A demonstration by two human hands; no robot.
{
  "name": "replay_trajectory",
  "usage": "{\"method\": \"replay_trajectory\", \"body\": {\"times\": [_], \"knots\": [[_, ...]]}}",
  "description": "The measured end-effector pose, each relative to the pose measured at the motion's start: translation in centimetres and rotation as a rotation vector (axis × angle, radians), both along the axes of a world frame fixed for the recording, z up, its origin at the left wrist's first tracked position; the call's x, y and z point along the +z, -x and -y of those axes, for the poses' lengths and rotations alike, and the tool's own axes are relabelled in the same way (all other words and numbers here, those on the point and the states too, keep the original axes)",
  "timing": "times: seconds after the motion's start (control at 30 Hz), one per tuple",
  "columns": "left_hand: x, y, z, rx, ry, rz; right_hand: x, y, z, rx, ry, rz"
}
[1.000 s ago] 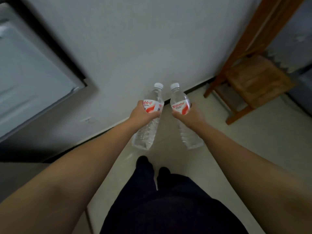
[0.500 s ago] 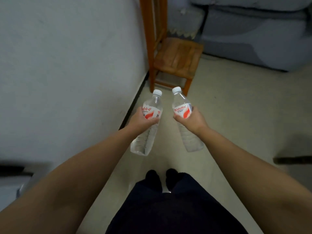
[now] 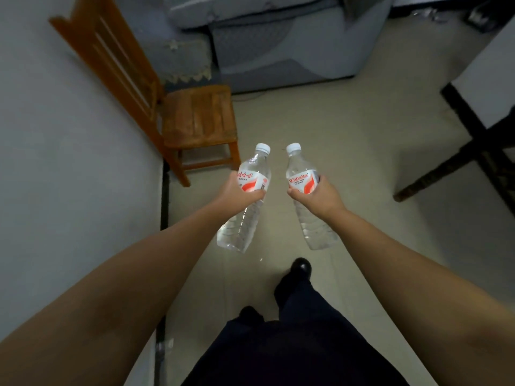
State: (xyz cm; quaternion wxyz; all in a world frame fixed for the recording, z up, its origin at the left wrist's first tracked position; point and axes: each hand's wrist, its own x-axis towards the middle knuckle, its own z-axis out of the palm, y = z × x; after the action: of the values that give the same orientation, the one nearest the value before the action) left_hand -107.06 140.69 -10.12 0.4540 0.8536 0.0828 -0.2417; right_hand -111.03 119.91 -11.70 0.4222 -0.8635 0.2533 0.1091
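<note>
I carry two clear plastic water bottles with white caps and red-and-white labels, held out in front of me over the floor. My left hand (image 3: 237, 195) grips the left bottle (image 3: 252, 176) around its label, the cap tilted up and slightly right. My right hand (image 3: 320, 197) grips the right bottle (image 3: 299, 176) the same way, its cap leaning left. The two bottles are apart, with a gap between them. Both look full of water.
A wooden chair (image 3: 195, 121) stands ahead on the left against the white wall (image 3: 69, 162). A grey sofa (image 3: 278, 51) lies further ahead. A dark table leg (image 3: 451, 162) juts in from the right. Beige floor (image 3: 334, 121) runs between them; my dark trousers and shoes show below.
My view has swung right, away from the wall, so the chair, sofa and table leg came into sight. One foot has stepped forward. Both hands keep holding the bottles.
</note>
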Motion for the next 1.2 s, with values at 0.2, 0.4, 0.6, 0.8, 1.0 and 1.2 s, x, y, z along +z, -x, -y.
{"method": "replay_trajectory", "body": {"times": [0.2, 0.4, 0.6, 0.8, 1.0, 1.2], "knots": [[0.4, -4.3, 6.5, -0.083, -0.003, 0.003, 0.7, -2.9, 6.0, -0.073, 0.014, 0.017], [1.0, -10.0, 14.9, -0.181, -0.018, 0.009, 1.8, -6.5, 13.6, -0.141, 0.013, 0.025], [0.2, -14.3, 24.4, -0.321, -0.045, 0.064, 2.2, -7.4, 21.9, -0.279, -0.019, 0.060], [1.1, -14.7, 35.1, -0.558, 0.017, 0.093, 2.4, -4.9, 29.4, -0.521, -0.026, 0.034], [-0.8, -15.8, 44.9, -0.745, 0.045, 0.012, 2.3, -2.8, 35.5, -0.722, -0.028, -0.003], [-1.1, -19.0, 54.6, -0.914, 0.031, 0.015, 1.8, -4.9, 42.6, -0.875, -0.013, -0.012]]}}
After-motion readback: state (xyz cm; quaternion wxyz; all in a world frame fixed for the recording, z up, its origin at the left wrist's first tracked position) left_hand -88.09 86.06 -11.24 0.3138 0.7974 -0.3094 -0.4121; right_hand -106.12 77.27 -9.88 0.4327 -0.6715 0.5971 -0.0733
